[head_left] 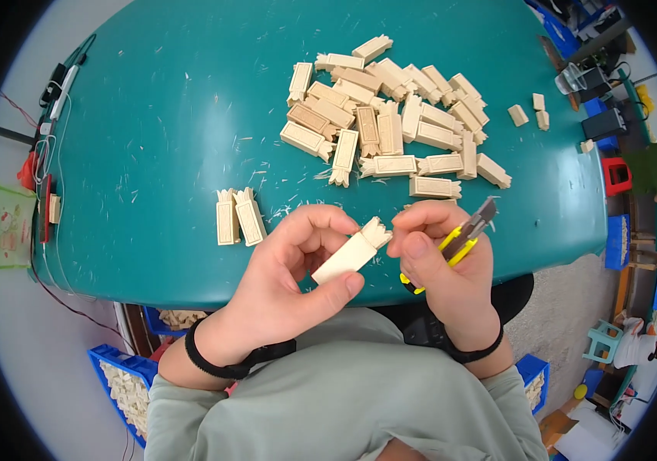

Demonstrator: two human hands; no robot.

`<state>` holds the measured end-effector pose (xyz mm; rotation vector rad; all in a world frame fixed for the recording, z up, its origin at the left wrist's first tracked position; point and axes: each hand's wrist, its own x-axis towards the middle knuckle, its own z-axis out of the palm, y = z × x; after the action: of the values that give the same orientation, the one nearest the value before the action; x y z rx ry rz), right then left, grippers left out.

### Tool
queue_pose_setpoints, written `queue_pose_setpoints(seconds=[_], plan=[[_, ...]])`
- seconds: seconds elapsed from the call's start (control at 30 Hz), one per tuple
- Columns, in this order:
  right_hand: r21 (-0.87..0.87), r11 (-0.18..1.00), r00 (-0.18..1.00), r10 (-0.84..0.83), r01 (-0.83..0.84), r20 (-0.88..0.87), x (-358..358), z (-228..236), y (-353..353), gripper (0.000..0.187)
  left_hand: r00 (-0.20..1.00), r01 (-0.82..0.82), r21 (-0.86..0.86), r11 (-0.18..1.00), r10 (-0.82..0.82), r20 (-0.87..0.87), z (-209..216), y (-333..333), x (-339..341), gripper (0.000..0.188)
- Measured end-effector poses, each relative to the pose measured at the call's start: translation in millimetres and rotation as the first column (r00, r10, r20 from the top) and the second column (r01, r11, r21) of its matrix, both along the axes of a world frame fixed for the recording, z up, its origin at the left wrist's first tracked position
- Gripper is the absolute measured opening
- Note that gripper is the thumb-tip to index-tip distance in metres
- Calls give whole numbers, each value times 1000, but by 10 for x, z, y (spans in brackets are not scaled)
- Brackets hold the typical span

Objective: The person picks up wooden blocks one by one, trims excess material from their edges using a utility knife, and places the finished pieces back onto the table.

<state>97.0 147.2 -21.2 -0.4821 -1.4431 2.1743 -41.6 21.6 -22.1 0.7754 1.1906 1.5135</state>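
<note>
The left hand (290,269) grips a pale wooden block (350,255), its jagged end toward the right hand (451,276), which holds a yellow-and-dark knife (471,230), both near the green counter's (144,154) near edge. Far left, a green-edged bag (10,230) bears reddish printing too small to read.

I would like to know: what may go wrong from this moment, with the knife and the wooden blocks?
The knife in the right hand is near the left hand; a careless turn might cut a finger.
The held block has a jagged end, which might chip under pressure.
The two blocks beside the left hand might be knocked aside.
</note>
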Motion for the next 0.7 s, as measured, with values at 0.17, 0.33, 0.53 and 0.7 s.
queue_pose_setpoints(seconds=[0.17,0.33,0.53,0.7], plan=[[39,999,999,-17,16,45,-40,-90,34,20,990,-26,-49,998,32,138,36,63,-18,40],[79,997,995,4,-11,95,-66,-186,45,19,994,10,8,1000,-10,107,-38,62,-22,38],[84,996,998,36,-40,44,-106,-192,-26,14,989,-123,97,988,114,96,-41,43,49,35],[188,981,996,20,-37,89,-62,-182,-86,19,956,-131,150,980,165,-241,-88,-30,-10,30]])
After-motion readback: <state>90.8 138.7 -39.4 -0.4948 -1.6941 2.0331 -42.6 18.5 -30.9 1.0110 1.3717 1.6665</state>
